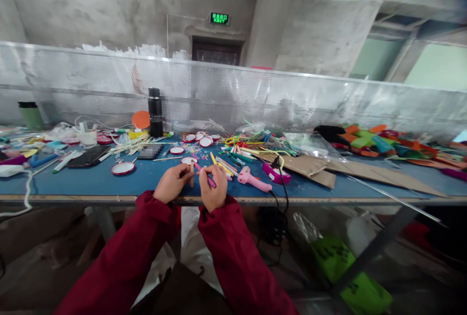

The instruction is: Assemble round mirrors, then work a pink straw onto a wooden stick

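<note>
My left hand is closed on a short pale wooden stick that stands upright at the front of the blue table. My right hand is curled around a pink stick whose tip points toward the wooden one. Both hands rest close together near the table's front edge, in dark red sleeves. A pink glue gun lies just right of my right hand, with a black cord trailing off the edge. A red-rimmed white disc lies left of my left hand.
Several more red-rimmed discs, coloured sticks, a black flask, a dark phone and cardboard sheets cover the table. A perforated metal screen runs along the back. Green bags sit under the table.
</note>
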Demonstrator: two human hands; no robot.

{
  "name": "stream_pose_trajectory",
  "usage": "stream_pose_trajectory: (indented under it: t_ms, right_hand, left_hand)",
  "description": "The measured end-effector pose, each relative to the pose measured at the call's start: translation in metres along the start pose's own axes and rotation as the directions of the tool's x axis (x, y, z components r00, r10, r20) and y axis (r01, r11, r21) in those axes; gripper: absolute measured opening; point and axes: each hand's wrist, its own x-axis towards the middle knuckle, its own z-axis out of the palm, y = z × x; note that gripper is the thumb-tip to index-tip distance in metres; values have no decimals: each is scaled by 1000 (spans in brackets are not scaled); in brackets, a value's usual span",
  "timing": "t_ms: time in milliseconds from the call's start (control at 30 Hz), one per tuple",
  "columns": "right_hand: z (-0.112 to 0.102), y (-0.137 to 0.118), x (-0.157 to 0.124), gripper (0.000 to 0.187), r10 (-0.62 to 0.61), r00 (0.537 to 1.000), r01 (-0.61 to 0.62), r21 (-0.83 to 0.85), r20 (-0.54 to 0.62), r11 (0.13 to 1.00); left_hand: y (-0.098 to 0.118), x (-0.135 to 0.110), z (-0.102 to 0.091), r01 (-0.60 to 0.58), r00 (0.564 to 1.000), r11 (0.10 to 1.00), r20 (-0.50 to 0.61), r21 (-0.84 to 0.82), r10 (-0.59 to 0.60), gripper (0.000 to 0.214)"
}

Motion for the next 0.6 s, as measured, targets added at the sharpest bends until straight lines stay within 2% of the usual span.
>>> stream_pose_trajectory:
  t_ms: [600]
  right_hand:
    - [-1,-2,0,16,11,1000,-11,3,-6,1000]
  left_hand:
    - [-1,0,0,-14,1000,1000,-3,3,14,29]
